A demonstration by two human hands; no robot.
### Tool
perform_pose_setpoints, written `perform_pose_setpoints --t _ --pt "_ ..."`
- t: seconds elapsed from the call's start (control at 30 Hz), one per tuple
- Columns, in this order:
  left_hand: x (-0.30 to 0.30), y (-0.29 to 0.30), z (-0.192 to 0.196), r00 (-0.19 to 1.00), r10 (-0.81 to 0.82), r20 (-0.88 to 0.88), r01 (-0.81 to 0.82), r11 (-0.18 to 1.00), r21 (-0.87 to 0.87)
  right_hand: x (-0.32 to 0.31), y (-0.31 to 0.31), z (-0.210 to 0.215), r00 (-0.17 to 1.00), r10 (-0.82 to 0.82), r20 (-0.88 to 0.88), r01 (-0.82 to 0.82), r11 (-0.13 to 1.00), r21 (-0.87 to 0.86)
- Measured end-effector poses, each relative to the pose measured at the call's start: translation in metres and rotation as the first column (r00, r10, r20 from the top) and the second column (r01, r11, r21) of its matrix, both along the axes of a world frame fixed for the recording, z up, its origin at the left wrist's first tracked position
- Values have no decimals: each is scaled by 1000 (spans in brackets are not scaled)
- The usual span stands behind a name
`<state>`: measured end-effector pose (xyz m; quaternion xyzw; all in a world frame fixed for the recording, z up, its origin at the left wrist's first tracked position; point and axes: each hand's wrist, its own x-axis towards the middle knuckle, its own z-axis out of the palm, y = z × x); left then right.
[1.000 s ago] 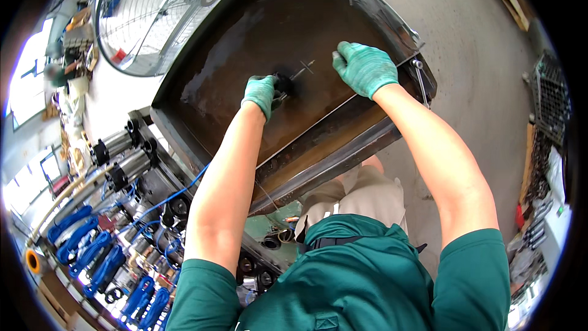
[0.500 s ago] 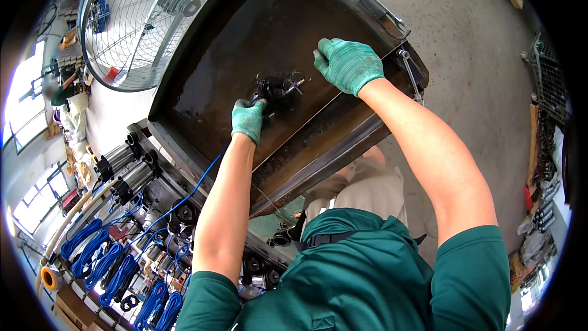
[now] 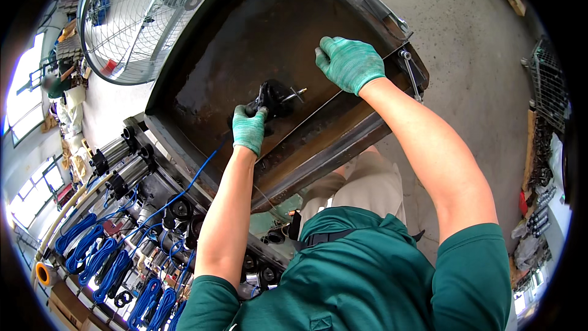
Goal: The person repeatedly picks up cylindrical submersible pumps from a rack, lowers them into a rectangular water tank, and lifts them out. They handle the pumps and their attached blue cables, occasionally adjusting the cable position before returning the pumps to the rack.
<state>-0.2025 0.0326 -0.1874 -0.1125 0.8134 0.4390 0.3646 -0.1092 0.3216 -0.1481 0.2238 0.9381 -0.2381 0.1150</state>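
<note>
My left hand (image 3: pixel 249 127), in a green knit glove, grips a glossy black machine part (image 3: pixel 274 99) over the wet, dark metal tray (image 3: pixel 208 55). From the right side of that part sticks a thin metal rod (image 3: pixel 295 94) with a small cross-piece. A blue cable (image 3: pixel 205 165) runs up toward my left wrist; whether it joins the part cannot be seen. Gloved alike, my right hand (image 3: pixel 352 64) hovers above the tray's right side, its fingers curled inward. Whatever those fingers may hold is hidden beneath them.
A large caged fan (image 3: pixel 144 21) stands beyond the tray's left edge. Wrenches (image 3: pixel 411 73) lie along its right rim. At lower left are metal cylinders (image 3: pixel 131 175) and coiled blue cables (image 3: pixel 101 257). A person (image 3: pixel 58 86) is far left; a wire cage (image 3: pixel 545 83) is at right.
My left hand has turned the black part, and its rod now stands out more plainly to the right. My right hand has hardly moved. The whole view has shifted slightly.
</note>
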Motion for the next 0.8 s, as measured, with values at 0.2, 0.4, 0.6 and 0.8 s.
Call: perform_pose_setpoints --t 0.2,0.4,0.6,0.8 --pt "3 -3 3 999 45 23 -45 999 -4 0 -1 -3 1000 2 -11 -2 1000 23" --pt "3 -11 1 1000 30 2 -30 999 -22 4 -2 -13 992 -1 -124 9 998 65" --pt "5 -18 9 999 11 -33 -12 1000 -15 -1 -2 1 1000 -5 22 4 1000 24" --pt "1 -44 37 986 -35 -165 42 998 41 3 -6 -1 996 -9 -92 12 1000 27"
